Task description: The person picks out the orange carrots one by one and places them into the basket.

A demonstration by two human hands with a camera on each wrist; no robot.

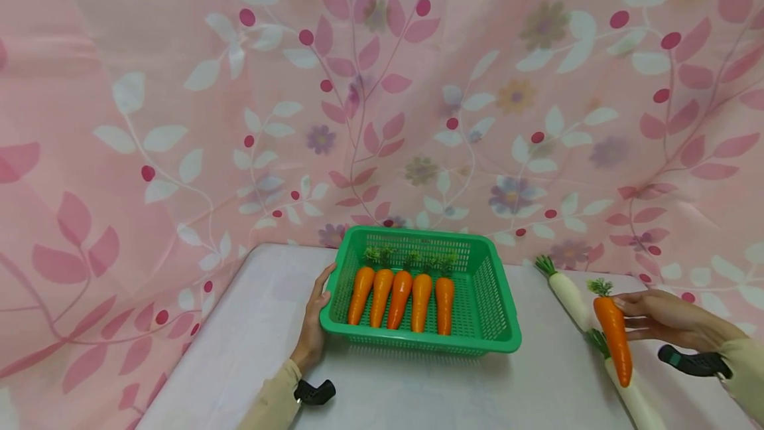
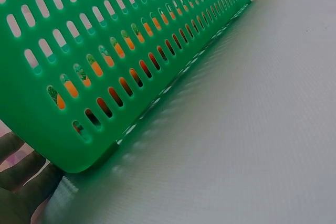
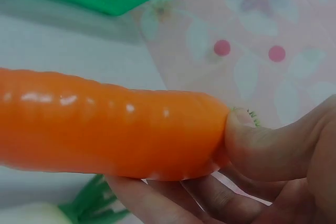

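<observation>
My right hand (image 1: pixel 668 317) holds an orange carrot (image 1: pixel 613 340) above the table's right side, its leafy top up and its tip down. Thumb and fingers pinch the thick end, as the right wrist view shows the carrot (image 3: pixel 115 127) up close. Beside a green plastic basket (image 1: pixel 498 290), my left hand (image 1: pixel 313 324) rests against the left wall, fingers extended along it. Several carrots (image 1: pixel 400 298) lie side by side in the basket, leafy ends toward the back. In the left wrist view, slots in the basket wall (image 2: pixel 47 124) show bits of orange.
Two white radishes with green tops lie on the table at the right: one farther back (image 1: pixel 570 298), the other nearer (image 1: pixel 635 393) and partly behind the held carrot. The white table (image 1: pixel 418 390) ends at a pink floral cloth (image 1: pixel 382 118) hanging behind it.
</observation>
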